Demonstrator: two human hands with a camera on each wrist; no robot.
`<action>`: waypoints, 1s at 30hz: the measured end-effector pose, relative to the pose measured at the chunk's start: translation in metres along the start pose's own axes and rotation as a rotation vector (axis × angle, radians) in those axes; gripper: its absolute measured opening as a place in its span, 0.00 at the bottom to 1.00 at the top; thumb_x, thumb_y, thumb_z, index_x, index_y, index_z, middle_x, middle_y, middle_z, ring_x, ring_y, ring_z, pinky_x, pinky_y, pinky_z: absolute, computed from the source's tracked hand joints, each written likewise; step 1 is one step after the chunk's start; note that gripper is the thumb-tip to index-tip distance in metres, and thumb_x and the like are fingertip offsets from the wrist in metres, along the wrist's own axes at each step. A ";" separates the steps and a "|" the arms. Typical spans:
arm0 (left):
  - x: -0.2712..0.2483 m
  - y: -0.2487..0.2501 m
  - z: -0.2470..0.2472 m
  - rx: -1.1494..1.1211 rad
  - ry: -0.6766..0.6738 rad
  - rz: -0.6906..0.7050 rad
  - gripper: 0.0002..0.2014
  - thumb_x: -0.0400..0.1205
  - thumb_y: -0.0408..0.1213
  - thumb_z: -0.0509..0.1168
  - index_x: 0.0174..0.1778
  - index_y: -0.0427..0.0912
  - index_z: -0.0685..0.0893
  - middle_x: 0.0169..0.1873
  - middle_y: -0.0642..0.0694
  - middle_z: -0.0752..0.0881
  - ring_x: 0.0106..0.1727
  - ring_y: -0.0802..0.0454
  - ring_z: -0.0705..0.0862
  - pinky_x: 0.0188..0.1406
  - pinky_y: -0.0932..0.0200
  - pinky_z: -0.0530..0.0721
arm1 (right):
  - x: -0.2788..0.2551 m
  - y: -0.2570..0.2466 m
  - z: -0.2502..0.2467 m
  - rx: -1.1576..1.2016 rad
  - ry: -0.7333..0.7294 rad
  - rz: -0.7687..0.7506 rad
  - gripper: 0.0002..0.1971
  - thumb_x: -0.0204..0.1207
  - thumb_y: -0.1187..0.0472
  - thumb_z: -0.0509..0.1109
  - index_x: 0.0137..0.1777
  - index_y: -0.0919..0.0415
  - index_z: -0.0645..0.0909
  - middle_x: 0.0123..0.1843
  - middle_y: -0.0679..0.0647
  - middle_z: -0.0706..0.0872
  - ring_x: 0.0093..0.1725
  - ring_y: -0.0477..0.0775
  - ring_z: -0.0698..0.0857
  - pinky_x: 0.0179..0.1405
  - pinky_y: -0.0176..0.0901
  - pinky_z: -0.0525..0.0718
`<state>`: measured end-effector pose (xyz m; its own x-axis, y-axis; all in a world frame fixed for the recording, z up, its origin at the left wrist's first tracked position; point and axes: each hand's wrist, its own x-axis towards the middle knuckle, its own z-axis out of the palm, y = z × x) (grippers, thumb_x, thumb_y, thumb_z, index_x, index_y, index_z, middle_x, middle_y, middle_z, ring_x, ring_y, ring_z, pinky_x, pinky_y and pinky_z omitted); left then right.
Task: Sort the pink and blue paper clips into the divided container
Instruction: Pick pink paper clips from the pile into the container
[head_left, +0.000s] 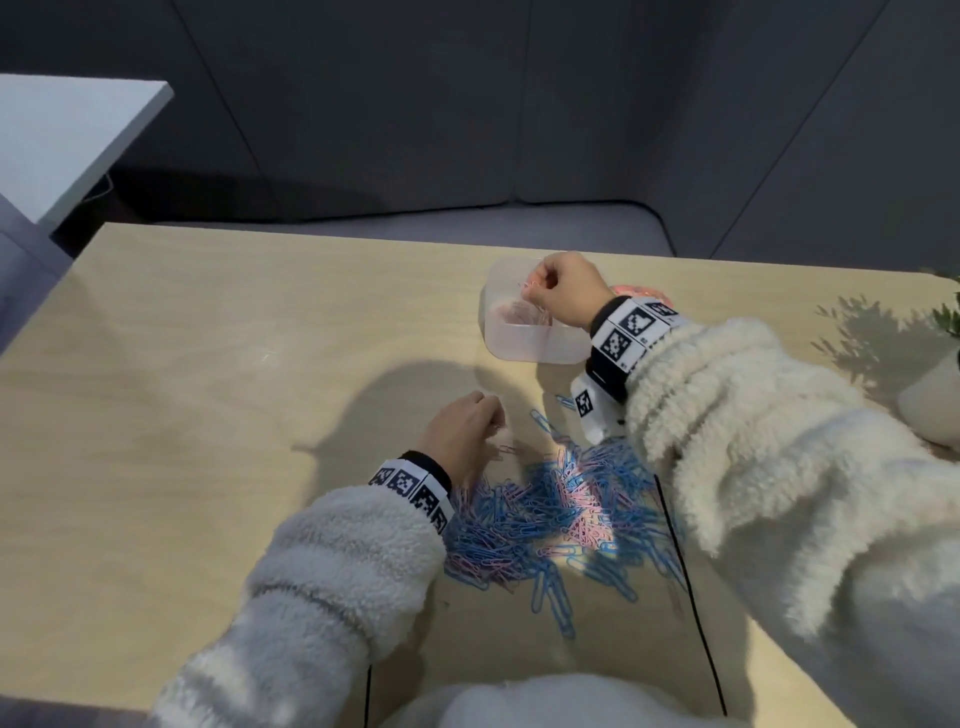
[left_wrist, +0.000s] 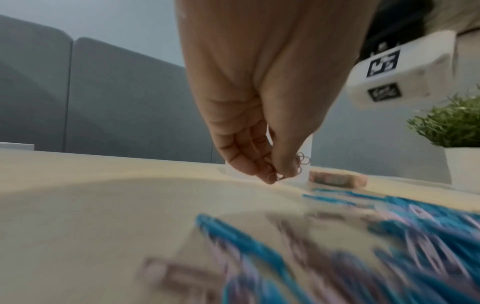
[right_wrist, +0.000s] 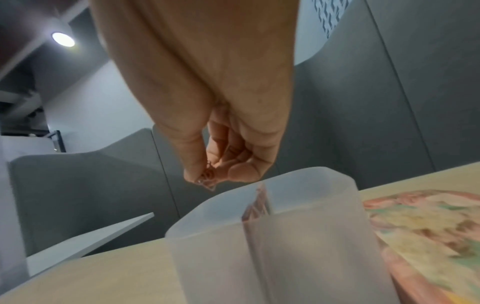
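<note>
A heap of blue and pink paper clips (head_left: 561, 512) lies on the wooden table in front of me. Behind it stands the translucent divided container (head_left: 524, 340), with pink clips (head_left: 522, 312) in its far compartment. My right hand (head_left: 535, 291) hovers over that compartment and pinches a few pink clips (right_wrist: 207, 182) between thumb and fingers, just above the container's rim (right_wrist: 298, 174). My left hand (head_left: 491, 410) is at the heap's far left edge, close to the table; its curled fingers (left_wrist: 259, 168) pinch several clips (left_wrist: 301, 160). Their colour is unclear.
A pink patterned flat object (right_wrist: 428, 226) lies right of the container. A small green plant in a white pot (left_wrist: 457, 164) stands at the table's right edge. Bare table (head_left: 208, 389) spreads to the left. A white shelf (head_left: 62, 135) sits beyond the far left corner.
</note>
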<state>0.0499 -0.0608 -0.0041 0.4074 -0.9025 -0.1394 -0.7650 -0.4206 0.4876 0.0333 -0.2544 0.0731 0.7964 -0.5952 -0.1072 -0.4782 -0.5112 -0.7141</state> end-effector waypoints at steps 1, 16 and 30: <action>0.004 0.001 -0.006 -0.031 0.053 0.009 0.06 0.81 0.29 0.61 0.51 0.34 0.80 0.51 0.37 0.83 0.50 0.41 0.82 0.48 0.53 0.76 | 0.004 0.000 0.001 -0.007 0.013 0.021 0.03 0.73 0.66 0.71 0.42 0.67 0.84 0.38 0.53 0.83 0.43 0.50 0.80 0.42 0.38 0.77; 0.099 0.021 -0.073 0.001 0.132 -0.068 0.16 0.82 0.36 0.54 0.55 0.34 0.84 0.56 0.34 0.87 0.59 0.36 0.83 0.59 0.46 0.80 | -0.044 0.030 0.006 0.094 0.221 -0.097 0.10 0.76 0.68 0.61 0.47 0.64 0.85 0.44 0.59 0.90 0.45 0.58 0.86 0.49 0.48 0.83; -0.085 -0.054 -0.007 -0.152 0.022 -0.335 0.10 0.76 0.36 0.69 0.52 0.41 0.83 0.46 0.46 0.81 0.48 0.50 0.80 0.52 0.57 0.80 | -0.106 0.006 0.114 -0.398 -0.336 -0.142 0.13 0.76 0.55 0.63 0.46 0.64 0.84 0.46 0.61 0.88 0.51 0.64 0.84 0.49 0.52 0.83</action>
<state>0.0606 0.0391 -0.0127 0.6350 -0.7139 -0.2952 -0.5047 -0.6727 0.5411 -0.0114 -0.1235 0.0014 0.9069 -0.3054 -0.2903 -0.4084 -0.8066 -0.4273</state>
